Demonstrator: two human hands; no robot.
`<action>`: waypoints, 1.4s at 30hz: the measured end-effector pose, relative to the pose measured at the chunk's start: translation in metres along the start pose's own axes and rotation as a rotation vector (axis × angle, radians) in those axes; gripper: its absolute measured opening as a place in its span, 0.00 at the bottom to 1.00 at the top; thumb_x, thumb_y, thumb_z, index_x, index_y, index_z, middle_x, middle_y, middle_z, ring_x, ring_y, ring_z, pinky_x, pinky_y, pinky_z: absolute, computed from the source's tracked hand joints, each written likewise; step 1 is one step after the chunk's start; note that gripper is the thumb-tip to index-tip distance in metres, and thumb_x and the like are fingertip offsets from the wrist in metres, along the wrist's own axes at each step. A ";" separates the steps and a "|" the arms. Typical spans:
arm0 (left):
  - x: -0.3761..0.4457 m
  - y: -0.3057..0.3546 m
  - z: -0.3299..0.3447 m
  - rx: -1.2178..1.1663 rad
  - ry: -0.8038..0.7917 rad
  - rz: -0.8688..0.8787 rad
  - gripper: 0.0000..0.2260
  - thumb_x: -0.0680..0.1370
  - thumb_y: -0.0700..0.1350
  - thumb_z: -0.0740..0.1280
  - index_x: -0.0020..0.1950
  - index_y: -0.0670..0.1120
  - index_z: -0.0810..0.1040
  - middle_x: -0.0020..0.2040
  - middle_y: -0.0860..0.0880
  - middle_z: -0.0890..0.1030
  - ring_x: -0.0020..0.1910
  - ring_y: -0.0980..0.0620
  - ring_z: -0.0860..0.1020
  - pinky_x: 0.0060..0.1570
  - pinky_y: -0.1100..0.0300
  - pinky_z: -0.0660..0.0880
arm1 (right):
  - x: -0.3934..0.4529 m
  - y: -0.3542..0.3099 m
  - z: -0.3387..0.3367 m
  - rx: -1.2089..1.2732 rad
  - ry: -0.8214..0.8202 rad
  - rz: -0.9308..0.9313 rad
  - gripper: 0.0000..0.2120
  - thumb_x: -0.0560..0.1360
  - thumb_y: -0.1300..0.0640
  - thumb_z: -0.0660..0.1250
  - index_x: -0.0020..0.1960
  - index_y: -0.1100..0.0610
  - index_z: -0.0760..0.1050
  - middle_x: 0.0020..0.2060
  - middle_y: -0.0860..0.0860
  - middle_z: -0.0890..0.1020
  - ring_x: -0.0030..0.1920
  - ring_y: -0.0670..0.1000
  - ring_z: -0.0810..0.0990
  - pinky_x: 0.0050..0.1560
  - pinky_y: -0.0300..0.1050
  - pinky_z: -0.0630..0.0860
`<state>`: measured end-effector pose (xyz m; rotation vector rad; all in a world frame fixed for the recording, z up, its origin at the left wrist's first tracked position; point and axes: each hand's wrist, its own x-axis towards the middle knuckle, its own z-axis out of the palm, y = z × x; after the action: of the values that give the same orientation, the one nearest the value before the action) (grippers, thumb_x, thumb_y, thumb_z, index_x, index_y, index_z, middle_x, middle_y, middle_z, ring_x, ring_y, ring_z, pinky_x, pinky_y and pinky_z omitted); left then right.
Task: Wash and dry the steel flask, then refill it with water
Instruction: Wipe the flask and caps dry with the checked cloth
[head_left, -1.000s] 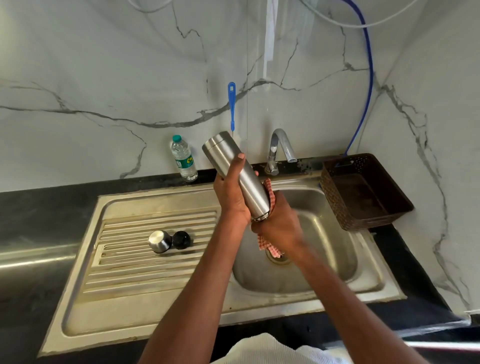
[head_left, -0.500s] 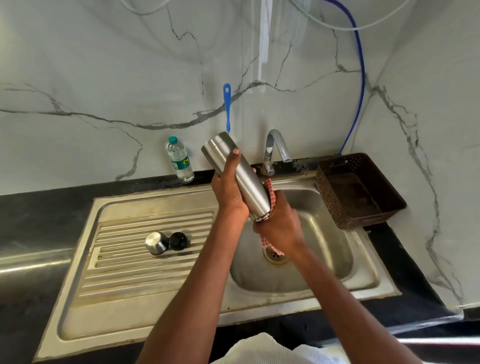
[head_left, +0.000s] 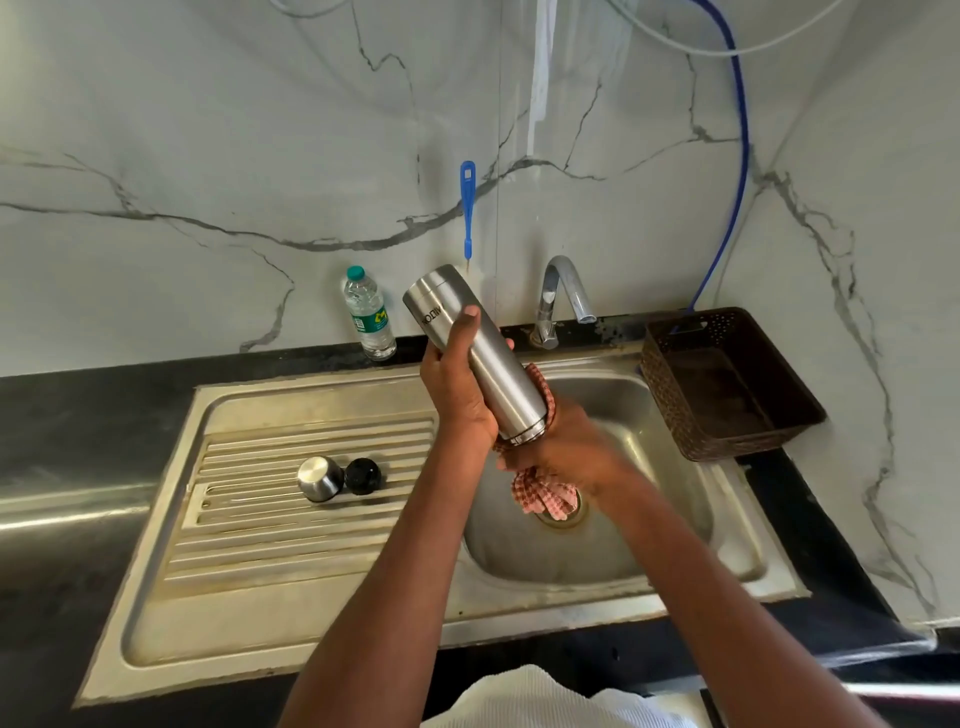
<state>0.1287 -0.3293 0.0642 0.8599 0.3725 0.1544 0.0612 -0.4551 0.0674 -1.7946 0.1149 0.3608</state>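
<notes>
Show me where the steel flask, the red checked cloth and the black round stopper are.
steel flask (head_left: 483, 358), head view, middle of its brushed body.
red checked cloth (head_left: 545, 496), head view, loose end hanging below the right hand.
black round stopper (head_left: 363, 475), head view, its top, on the draining board.

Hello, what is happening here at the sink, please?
A person is drying a steel flask over the sink. The left hand grips it, tilted with its mouth downward, and the right hand holds a checked cloth at the mouth. Its steel cap and black stopper lie on the drainboard.
</notes>
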 end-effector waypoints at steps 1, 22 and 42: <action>-0.001 0.002 -0.003 -0.008 -0.054 -0.022 0.30 0.73 0.55 0.78 0.65 0.35 0.78 0.48 0.35 0.82 0.43 0.38 0.83 0.42 0.50 0.82 | -0.001 -0.002 -0.007 0.135 -0.125 0.028 0.31 0.63 0.71 0.81 0.63 0.59 0.78 0.50 0.55 0.87 0.52 0.57 0.86 0.50 0.47 0.83; 0.011 0.020 -0.036 0.041 -0.263 -0.399 0.34 0.84 0.68 0.55 0.71 0.39 0.76 0.53 0.39 0.85 0.52 0.42 0.84 0.56 0.48 0.79 | -0.004 -0.009 0.056 -0.529 0.114 -0.488 0.32 0.81 0.36 0.52 0.83 0.35 0.47 0.82 0.38 0.39 0.83 0.49 0.48 0.80 0.59 0.60; -0.014 0.016 -0.023 0.186 -0.482 -0.290 0.26 0.87 0.61 0.54 0.79 0.47 0.71 0.74 0.43 0.77 0.74 0.44 0.75 0.76 0.45 0.69 | 0.036 -0.046 0.038 -0.373 0.316 -0.484 0.27 0.86 0.38 0.49 0.83 0.38 0.49 0.83 0.41 0.41 0.83 0.49 0.46 0.80 0.56 0.58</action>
<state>0.1067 -0.3065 0.0663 0.9835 0.0550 -0.3571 0.1007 -0.4027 0.0908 -2.1622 -0.1767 -0.2670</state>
